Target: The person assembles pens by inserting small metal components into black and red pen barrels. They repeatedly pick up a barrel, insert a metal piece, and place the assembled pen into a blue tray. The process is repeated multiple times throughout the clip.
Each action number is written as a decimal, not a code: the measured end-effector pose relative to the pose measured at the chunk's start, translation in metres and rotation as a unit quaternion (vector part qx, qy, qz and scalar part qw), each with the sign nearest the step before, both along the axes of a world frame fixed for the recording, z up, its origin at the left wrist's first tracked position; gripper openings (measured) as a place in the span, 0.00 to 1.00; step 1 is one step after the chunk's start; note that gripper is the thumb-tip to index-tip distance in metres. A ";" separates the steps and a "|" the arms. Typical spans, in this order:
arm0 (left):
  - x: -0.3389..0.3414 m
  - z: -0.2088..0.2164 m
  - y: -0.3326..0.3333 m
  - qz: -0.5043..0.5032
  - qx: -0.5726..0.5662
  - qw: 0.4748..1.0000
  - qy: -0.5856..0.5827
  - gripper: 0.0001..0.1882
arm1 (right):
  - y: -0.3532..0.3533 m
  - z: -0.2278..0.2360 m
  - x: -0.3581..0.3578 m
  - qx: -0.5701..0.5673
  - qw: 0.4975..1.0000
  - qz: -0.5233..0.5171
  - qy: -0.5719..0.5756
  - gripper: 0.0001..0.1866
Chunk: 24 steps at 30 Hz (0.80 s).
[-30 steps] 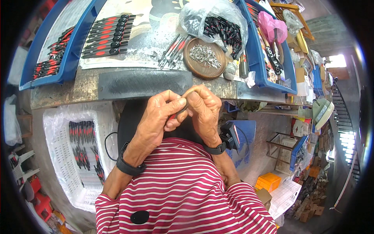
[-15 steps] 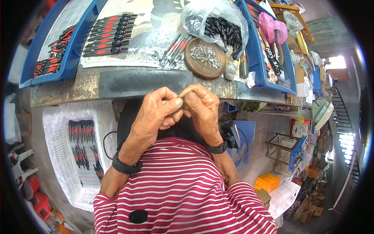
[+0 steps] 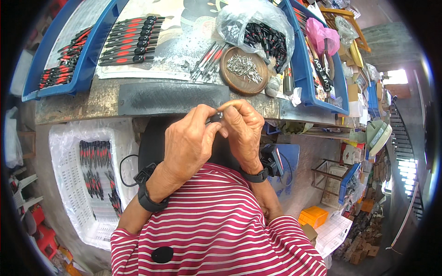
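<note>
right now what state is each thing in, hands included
left hand: pinching a small dark piece
right hand: curled, fingertips at that piece, grip unclear
clear bag: open, dark parts inside
wooden dish: holding small metal pieces
white crate: plastic-lined, partly filled
left blue tray: partly filled

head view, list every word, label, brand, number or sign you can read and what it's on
Black strip in the right-hand blue plastic tray: bold white lettering, not copied here.
White sheet at lower right: marks too small to read.
Slim black-and-red tools at upper left: any print too small.
Small dark piece between left hand and right hand: no readable text.
</note>
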State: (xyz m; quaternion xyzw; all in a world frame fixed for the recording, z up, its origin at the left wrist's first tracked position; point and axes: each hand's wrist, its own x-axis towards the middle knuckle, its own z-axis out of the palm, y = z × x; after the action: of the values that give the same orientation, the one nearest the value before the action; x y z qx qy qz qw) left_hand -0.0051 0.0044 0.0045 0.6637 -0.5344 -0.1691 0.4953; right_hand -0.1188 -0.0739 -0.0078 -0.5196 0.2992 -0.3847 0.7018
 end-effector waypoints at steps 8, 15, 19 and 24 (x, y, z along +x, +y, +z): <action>-0.004 -0.006 -0.007 0.061 -0.041 0.993 -0.094 0.11 | 0.002 -0.005 0.010 0.012 0.999 -0.014 -0.047 0.09; 0.003 -0.005 -0.011 0.039 -0.043 0.988 -0.142 0.10 | -0.006 -0.008 0.008 0.069 0.994 0.017 -0.086 0.08; 0.000 -0.005 -0.016 0.034 -0.047 0.986 -0.158 0.09 | -0.009 -0.011 0.006 0.073 0.990 0.016 -0.120 0.08; 0.006 -0.003 -0.016 0.001 -0.012 0.982 -0.190 0.09 | -0.012 -0.008 0.000 0.072 0.996 0.029 -0.040 0.08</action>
State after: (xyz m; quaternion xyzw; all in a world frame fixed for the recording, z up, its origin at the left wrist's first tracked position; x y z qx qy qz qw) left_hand 0.0012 -0.0119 0.0014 0.6781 -0.6201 -0.0331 0.3931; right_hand -0.1188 -0.0855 -0.0155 -0.4605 0.2825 -0.3621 0.7596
